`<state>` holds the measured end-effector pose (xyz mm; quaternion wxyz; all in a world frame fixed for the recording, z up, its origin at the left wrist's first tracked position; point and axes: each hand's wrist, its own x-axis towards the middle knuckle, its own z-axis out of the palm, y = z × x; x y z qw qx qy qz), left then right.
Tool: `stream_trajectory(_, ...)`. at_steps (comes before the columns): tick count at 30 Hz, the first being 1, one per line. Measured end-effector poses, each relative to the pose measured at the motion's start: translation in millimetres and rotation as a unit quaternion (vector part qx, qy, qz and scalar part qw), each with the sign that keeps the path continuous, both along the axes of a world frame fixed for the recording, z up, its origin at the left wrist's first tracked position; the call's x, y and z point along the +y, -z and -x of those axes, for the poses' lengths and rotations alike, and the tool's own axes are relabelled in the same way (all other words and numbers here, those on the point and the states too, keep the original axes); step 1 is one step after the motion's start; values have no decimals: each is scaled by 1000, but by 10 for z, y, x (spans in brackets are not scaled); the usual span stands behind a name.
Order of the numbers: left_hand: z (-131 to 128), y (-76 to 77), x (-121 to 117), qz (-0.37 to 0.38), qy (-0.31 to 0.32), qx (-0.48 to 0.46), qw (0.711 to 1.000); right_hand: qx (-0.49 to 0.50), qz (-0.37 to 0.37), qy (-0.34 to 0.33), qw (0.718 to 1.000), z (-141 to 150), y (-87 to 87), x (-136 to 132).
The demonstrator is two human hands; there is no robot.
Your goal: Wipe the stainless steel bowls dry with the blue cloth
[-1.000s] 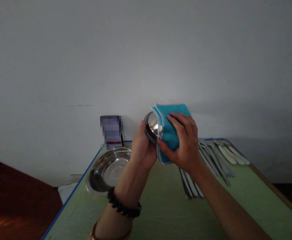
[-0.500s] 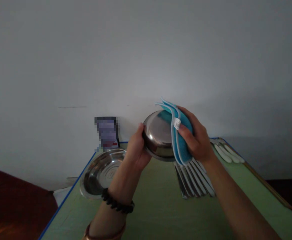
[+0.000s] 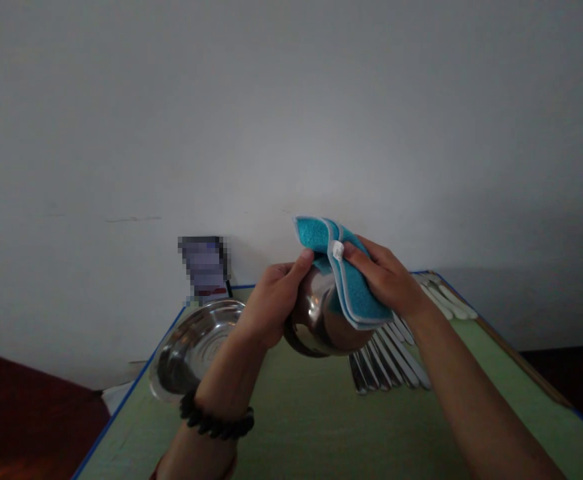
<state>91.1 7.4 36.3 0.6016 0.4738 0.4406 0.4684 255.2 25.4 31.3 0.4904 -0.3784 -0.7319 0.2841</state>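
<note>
Above the table, my left hand (image 3: 277,297) is closed on the rim of a shiny metal bowl (image 3: 316,313), its thumb on top. The bowl is tilted with its rounded outside toward me. My right hand (image 3: 386,277) grips a folded blue cloth (image 3: 354,283) with pale edging and a small white tag. The cloth lies against the bowl's upper right side and covers part of it. The right hand's far fingers are hidden behind the cloth.
A larger metal basin (image 3: 191,347) stands on the green table (image 3: 301,427) at the left. Several metal-handled utensils (image 3: 388,360) lie right of centre. White-handled utensils (image 3: 448,300) lie at the back right. A blurred upright device (image 3: 205,267) stands before the wall.
The bowl has come lower and tilted differently, with my left thumb now higher on it. My right hand has slid the cloth a little left and down over the bowl.
</note>
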Motion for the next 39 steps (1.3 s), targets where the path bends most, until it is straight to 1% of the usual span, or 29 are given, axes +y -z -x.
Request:
stream_trajectory(4,41,-44,-40,-39,8,58,998,1,5,18,1000,-12,-13,9)
stream_trajectory(9,131,-84,-114,-102,57,94,989,-14,35,33,999,-137,-56,-21)
stream_trajectory(11,161,-104,-145,-138,63,113,982,-14,38,29,999,-186,-82,-37)
stream_trajectory(14,215,-128,-188,-179,60,145,971,-35,17,30,999,-216,-96,-29)
stream_trajectory(16,270,-130,-222,-197,64,177,962,-68,-9,53,996,-214,-70,2)
stream_trajectory(17,303,-124,-244,-210,67,199,955,-89,-24,75,993,-211,-49,21)
stream_trajectory(19,369,-98,-304,-248,81,267,928,-127,-43,128,983,-211,-5,55)
stream_trajectory(20,397,-78,-340,-273,89,311,906,-136,-45,150,978,-217,11,64)
stream_trajectory(22,432,-27,-419,-321,129,413,842,-132,-41,175,975,-239,17,60)
stream_trajectory(24,446,34,-485,-392,158,474,773,-105,-36,180,977,-272,-8,26)
stream_trajectory(26,457,101,-516,-457,158,496,721,-80,-30,179,980,-309,-39,-26)
stream_trajectory(28,479,173,-505,-497,148,517,681,-70,-17,178,981,-355,-52,-83)
stream_trajectory(30,512,250,-466,-519,137,540,649,-71,-7,180,981,-414,-40,-135)
stream_trajectory(32,540,328,-423,-526,127,559,629,-66,-2,185,980,-485,-16,-180)
stream_trajectory(34,539,395,-399,-526,115,566,624,-58,2,192,980,-565,3,-219)
stream_trajectory(37,441,458,-414,-527,108,547,642,-49,4,213,976,-696,-1,-266)
stream_trajectory(39,302,480,-444,-529,123,524,656,-37,7,233,972,-803,-26,-292)
